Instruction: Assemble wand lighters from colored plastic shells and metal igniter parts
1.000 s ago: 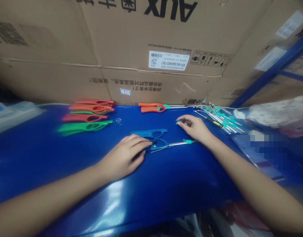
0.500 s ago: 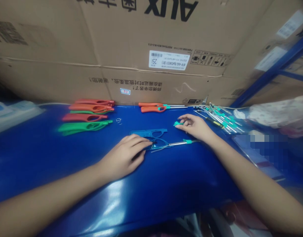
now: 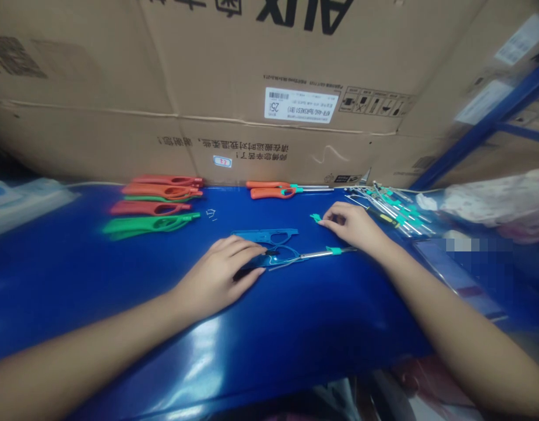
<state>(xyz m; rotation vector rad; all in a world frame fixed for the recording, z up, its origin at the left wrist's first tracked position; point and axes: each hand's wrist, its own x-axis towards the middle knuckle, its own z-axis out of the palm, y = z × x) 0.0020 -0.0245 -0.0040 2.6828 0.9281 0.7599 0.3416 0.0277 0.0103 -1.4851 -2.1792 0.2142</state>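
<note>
Green and orange plastic handle halves point(image 3: 152, 224) lie in rows at the left, sorted, it seems. The left hand point(image 3: 217, 278) lies flat, fingers together, on the blue plastic handle half point(image 3: 273, 256) with a thin metal rod point(image 3: 315, 254) in it (likely so it cannot slide). The right hand point(image 3: 355, 227) pinches a tiny teal plastic bit point(image 3: 315, 218) on the blue table point(image 3: 296, 327), near the heap of metal rods point(image 3: 392, 209).

2 blue handle shells point(image 3: 265, 236), 2 green shells point(image 3: 149, 225), 3 orange-red shells point(image 3: 162, 191), 2 orange lighters point(image 3: 269, 193), 1 teal piece point(image 3: 315, 217)
</note>
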